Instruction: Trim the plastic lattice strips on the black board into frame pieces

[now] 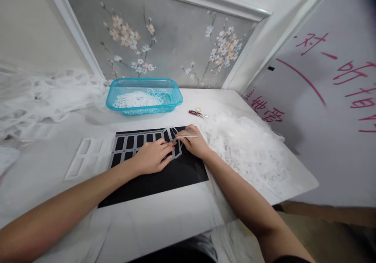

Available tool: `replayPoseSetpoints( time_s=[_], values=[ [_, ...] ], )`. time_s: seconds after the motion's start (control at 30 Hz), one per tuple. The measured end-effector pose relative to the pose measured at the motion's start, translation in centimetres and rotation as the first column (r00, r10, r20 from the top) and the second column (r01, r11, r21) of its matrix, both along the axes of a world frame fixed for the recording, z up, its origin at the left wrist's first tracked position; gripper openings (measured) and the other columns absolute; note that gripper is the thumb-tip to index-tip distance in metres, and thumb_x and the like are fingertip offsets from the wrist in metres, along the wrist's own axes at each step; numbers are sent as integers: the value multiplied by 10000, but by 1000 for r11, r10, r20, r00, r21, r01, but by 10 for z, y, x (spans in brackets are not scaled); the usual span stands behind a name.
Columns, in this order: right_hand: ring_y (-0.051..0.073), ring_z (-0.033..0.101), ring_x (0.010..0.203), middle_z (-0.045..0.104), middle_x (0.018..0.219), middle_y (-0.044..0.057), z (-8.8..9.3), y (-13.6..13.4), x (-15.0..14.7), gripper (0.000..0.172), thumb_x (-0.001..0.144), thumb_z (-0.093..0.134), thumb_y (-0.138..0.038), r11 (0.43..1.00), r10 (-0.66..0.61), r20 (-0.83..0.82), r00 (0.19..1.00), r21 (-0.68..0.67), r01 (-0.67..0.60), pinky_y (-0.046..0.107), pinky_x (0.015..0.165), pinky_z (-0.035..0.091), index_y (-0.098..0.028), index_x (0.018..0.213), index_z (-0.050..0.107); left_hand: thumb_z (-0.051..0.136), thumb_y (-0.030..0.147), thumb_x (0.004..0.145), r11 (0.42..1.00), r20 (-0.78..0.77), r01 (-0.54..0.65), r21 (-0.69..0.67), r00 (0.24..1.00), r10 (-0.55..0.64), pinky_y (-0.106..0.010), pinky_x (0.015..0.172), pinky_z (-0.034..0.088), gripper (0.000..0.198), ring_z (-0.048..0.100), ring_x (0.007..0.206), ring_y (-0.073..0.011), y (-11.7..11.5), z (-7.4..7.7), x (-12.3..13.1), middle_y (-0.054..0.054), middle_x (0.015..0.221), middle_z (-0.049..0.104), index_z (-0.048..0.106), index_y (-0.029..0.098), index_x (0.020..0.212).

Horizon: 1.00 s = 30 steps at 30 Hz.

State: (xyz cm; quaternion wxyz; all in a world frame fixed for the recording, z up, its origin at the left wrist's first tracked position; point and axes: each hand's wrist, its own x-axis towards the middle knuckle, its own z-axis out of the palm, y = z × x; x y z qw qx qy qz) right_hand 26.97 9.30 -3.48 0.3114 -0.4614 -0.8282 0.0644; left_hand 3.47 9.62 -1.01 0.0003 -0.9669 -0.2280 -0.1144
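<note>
A black mat lies on the table, and over its upper part rests a translucent white lattice sheet with rows of rectangular openings. My left hand lies across this sheet, fingers stretched out and pressing near its right end. Just to the right, my right hand pinches a thin, pale pen-like tool; its tip is too small to make out by the left fingertips. At the sheet's right end, narrow strips bend up and away from the grid, close to both hands.
Behind the mat stands a blue plastic basket holding thin white strips. Small red-handled snips and a thin ring lie right of it. White scrap heaps cover the right side, more lattice the left. A whiteboard borders the table.
</note>
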Motion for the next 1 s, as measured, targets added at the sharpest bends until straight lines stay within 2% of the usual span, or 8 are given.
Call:
replayPoseSetpoints(
  time_s=[0.13, 0.3, 0.4, 0.47, 0.53, 0.7, 1.0],
  values=[
    [239, 558, 964, 759, 1032, 52, 6, 0, -2, 246, 991, 475, -298, 997, -17, -52, 999, -82, 13, 415, 908, 414, -232, 976, 712, 510, 324, 956, 1000, 35, 0, 1, 999, -1, -276, 624, 539, 279, 596, 1058, -224, 1, -3, 0, -52, 1320, 635, 631, 222, 1186],
    [212, 630, 972, 731, 986, 63, 17, -4, 3, 212, 975, 508, -326, 968, -5, -211, 978, -248, -48, 361, 894, 484, -208, 943, 682, 475, 255, 970, 1000, 98, 19, 21, 995, -21, -278, 677, 559, 252, 622, 1049, -204, 1, -7, -2, -48, 1251, 676, 669, 228, 1127],
    [214, 643, 977, 729, 973, 65, 20, -8, 4, 193, 964, 531, -326, 962, 12, -228, 973, -263, -73, 367, 910, 492, -207, 931, 680, 469, 247, 978, 997, 132, 44, 71, 990, -53, -346, 835, 571, 263, 621, 1105, -222, -1, -9, -1, -62, 1251, 679, 677, 201, 1134],
    [218, 649, 979, 732, 971, 68, 20, -10, 3, 181, 953, 551, -325, 966, 14, -252, 968, -247, -78, 378, 927, 492, -207, 927, 687, 486, 263, 978, 992, 134, 65, 108, 988, -80, -425, 990, 521, 281, 603, 1163, -252, -2, -10, 0, -80, 1277, 665, 664, 169, 1174],
    [218, 658, 972, 734, 974, 67, 19, -11, 2, 184, 948, 560, -335, 967, -6, -293, 956, -245, -69, 380, 922, 500, -210, 926, 694, 501, 276, 976, 990, 128, 85, 116, 987, -99, -471, 1080, 457, 306, 591, 1194, -269, -2, -12, 1, -95, 1297, 652, 646, 149, 1213],
    [209, 682, 934, 739, 968, 51, 17, -10, -1, 218, 948, 559, -373, 947, -66, -368, 927, -316, -58, 355, 862, 527, -216, 919, 707, 514, 274, 972, 992, 133, 94, 82, 986, -104, -467, 1090, 455, 319, 596, 1201, -269, -2, -14, 3, -109, 1311, 642, 638, 139, 1233],
    [216, 671, 936, 732, 936, 56, 18, -11, -4, 190, 934, 590, -357, 949, -44, -367, 929, -307, -76, 380, 906, 511, -221, 908, 720, 483, 280, 993, 989, 92, 89, 118, 991, -100, -447, 1098, 450, 339, 590, 1196, -276, -3, -13, 3, -87, 1304, 650, 633, 112, 1247]
  ],
)
